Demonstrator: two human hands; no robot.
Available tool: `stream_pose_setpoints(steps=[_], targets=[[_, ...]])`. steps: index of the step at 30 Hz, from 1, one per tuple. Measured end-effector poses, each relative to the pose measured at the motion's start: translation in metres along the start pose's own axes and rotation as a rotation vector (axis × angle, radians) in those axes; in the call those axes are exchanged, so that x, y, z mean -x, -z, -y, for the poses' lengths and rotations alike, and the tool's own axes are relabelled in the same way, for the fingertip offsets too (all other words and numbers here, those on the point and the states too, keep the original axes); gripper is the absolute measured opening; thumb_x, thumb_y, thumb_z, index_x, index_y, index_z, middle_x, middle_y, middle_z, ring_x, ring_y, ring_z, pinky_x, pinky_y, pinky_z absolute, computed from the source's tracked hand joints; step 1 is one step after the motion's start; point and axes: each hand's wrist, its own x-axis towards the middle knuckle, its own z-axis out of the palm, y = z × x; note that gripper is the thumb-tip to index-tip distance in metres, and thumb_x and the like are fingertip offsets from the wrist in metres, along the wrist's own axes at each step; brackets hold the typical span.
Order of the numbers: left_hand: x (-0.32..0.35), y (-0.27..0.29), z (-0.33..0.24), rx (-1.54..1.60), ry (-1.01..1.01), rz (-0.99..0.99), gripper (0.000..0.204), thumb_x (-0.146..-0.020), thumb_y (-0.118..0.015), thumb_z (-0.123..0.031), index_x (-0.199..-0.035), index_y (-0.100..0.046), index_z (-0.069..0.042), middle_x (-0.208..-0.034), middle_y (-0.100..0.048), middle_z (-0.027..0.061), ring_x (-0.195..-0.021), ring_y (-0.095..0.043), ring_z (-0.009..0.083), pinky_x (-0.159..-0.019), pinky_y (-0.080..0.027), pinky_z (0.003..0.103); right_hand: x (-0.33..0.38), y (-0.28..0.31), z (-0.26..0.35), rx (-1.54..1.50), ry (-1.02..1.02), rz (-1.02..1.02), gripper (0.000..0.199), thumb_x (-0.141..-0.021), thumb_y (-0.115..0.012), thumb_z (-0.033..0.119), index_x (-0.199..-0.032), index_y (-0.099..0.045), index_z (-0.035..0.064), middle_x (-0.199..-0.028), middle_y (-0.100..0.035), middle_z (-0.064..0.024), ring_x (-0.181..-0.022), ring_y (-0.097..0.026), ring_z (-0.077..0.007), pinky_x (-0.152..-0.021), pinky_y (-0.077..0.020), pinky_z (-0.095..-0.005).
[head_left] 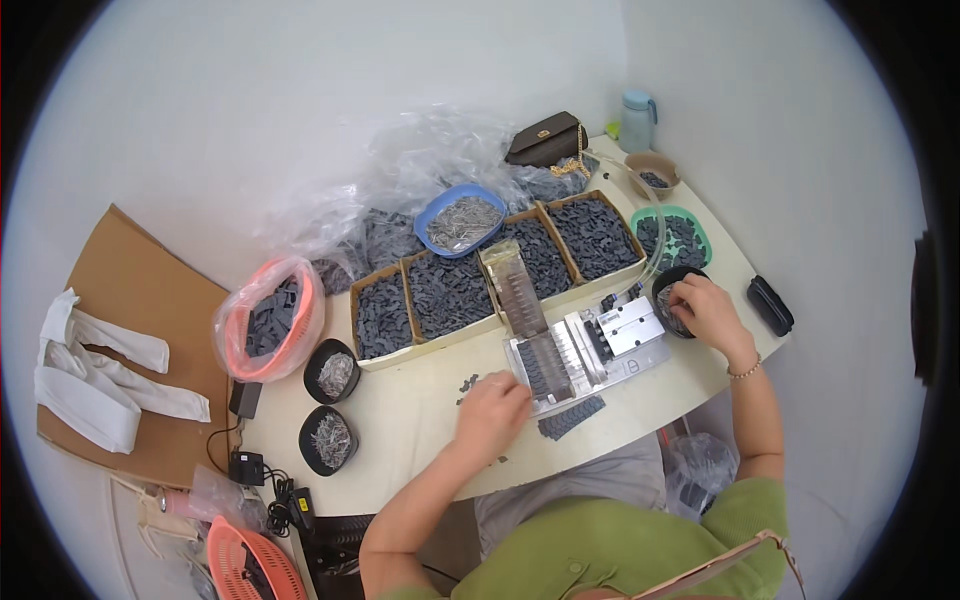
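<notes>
My left hand (493, 412) rests at the left edge of a metal jig (612, 374), its fingers curled together; whether they pinch a part is hidden. In the jig lies a row of dark grey plastic pieces (545, 366), and a clear hinged cover (515, 288) stands raised behind them. A silver block (632, 325) sits on its right side. My right hand (706, 312) reaches into a black bowl (661, 287) of small metal pieces, fingers closed at its contents; what they grip is too small to make out. A strip of grey pieces (572, 418) lies before the jig.
Behind the jig, divided cardboard boxes (430, 350) hold grey pieces, with a blue tray (430, 222) of metal pins on top. Two black bowls (312, 440) and a pink basket (313, 318) stand left. A green basket (708, 250) and black case (770, 306) are right.
</notes>
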Motion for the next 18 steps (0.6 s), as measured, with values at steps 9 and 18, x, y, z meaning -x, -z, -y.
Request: stream_pose_setpoints(steps=[9,18], targets=[[-0.008,-0.033,-0.011,-0.121,-0.027,0.038,0.019,-0.074,-0.069,-0.011,-0.093,-0.067,-0.005,-0.099,-0.060,0.0085,-0.094,-0.057,0.0271,-0.078,-0.045,0.038,0.007,0.011,-0.007,-0.055,-0.058,-0.212,0.004,-0.073,-0.065,0.006,-0.076,-0.064,0.0048,-0.083,-0.062,-0.0079,-0.078,-0.061,-0.0283,-0.067,-0.0493,-0.0383],[0.016,-0.026,-0.017,-0.213,-0.039,0.133,0.054,-0.080,-0.068,-0.027,-0.125,-0.054,-0.001,-0.136,-0.046,0.0182,-0.126,-0.044,0.0335,-0.101,-0.037,0.047,-0.012,0.002,0.021,0.228,0.157,-0.305,0.008,-0.077,-0.063,0.007,-0.084,-0.059,0.0057,-0.079,-0.061,-0.0097,-0.075,-0.060,-0.0298,-0.064,-0.0482,-0.0388]])
